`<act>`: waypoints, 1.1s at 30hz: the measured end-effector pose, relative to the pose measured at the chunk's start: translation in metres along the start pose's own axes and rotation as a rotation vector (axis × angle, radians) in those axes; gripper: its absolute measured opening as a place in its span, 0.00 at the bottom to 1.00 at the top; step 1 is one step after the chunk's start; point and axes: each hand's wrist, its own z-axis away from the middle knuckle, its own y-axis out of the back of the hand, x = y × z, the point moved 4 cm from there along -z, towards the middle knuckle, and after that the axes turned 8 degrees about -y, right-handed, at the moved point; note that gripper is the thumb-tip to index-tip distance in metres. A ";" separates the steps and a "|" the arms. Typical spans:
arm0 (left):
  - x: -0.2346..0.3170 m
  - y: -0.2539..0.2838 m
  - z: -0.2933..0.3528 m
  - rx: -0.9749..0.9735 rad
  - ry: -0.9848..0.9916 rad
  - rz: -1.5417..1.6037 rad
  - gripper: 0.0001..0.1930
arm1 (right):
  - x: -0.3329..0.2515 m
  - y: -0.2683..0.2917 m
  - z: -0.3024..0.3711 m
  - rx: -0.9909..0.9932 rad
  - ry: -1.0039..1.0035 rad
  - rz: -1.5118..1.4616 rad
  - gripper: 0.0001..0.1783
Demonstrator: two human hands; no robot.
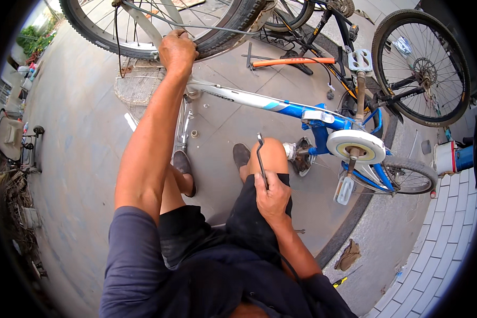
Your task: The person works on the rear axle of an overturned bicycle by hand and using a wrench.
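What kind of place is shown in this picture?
Probably an outdoor bicycle repair spot on a paved yard. A blue and white bicycle lies overturned, a black bicycle stands behind, and the right hand holds a metal tool.

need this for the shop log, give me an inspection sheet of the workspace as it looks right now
surface: grey paved ground, pale brick strip at the right
job's things: blue and white bicycle lying upturned; front wheel at the top; dark metal wrench
clutter: wire basket, orange-handled pump, brown rag, small parts on the ground
grippers: left hand grips the fork by the front wheel; right hand rests on the knee, fingers closed on the wrench
cables: thin brake cable across the front wheel
surroundings: black bicycle behind, small cart at the left, potted plants far left
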 end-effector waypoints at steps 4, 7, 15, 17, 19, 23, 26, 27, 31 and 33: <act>0.006 0.001 0.000 0.032 0.018 -0.140 0.13 | -0.001 0.002 0.000 -0.016 -0.039 -0.005 0.07; 0.011 -0.002 0.002 0.055 -0.007 -0.155 0.14 | 0.002 0.005 0.000 -0.018 -0.035 0.018 0.05; 0.009 0.000 -0.002 -0.011 -0.135 -0.071 0.14 | 0.006 0.008 0.000 0.009 -0.054 0.009 0.05; 0.015 -0.001 0.000 0.006 -0.081 -0.190 0.14 | 0.006 0.009 -0.001 0.014 -0.049 0.009 0.05; 0.015 -0.001 0.002 0.029 -0.135 -0.151 0.15 | 0.004 0.008 0.000 0.019 -0.034 -0.001 0.05; -0.006 0.000 -0.011 0.009 -0.297 -0.057 0.17 | 0.005 0.008 0.001 0.002 -0.014 0.014 0.06; 0.004 0.000 -0.008 -0.013 -0.205 -0.158 0.16 | 0.006 0.010 0.000 -0.034 -0.047 0.036 0.06; 0.009 0.001 -0.007 -0.012 -0.140 -0.204 0.16 | 0.005 0.010 -0.001 -0.032 -0.052 0.032 0.06; 0.006 -0.001 -0.005 0.031 -0.248 -0.002 0.16 | 0.006 0.008 -0.001 0.001 0.007 0.028 0.06; 0.007 0.002 -0.009 -0.013 -0.249 -0.141 0.16 | 0.005 0.008 -0.001 0.006 -0.002 0.026 0.06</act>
